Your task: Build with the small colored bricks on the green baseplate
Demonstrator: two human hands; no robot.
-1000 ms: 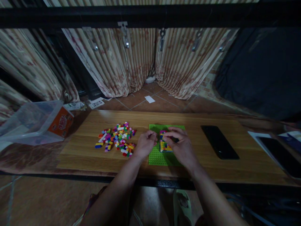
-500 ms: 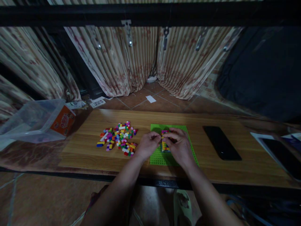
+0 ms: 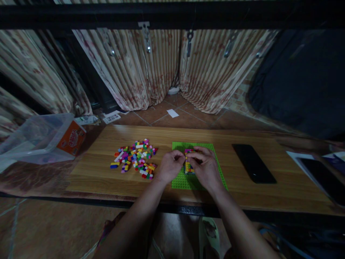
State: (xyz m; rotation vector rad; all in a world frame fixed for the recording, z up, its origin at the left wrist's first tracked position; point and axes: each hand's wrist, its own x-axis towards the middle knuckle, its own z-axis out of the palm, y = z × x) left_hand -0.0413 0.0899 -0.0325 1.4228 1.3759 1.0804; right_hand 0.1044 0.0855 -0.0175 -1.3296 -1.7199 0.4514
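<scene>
A green studded baseplate (image 3: 179,183) lies on the wooden board, and on it sits a small block built of multicoloured toy bricks (image 3: 189,168), partly covered by fingers. My left hand (image 3: 171,167) comes in from the left with thumb and forefinger pinched at the block's left edge. Opposite it, my right hand (image 3: 207,169) arches over the block, its thumb and forefinger closed near the left fingertips. Whatever lies between the fingertips is too small to make out. To the left spreads a loose pile of coloured bricks (image 3: 140,155).
A black phone (image 3: 254,163) lies right of the baseplate on the wooden board (image 3: 107,136). At the far right is another dark device (image 3: 323,176) over white paper. A clear plastic bin (image 3: 40,140) with an orange label stands left of the board.
Both hands stay at the block in nearly the same pinching pose, with only slight finger movement. The brick pile and baseplate look the same.
</scene>
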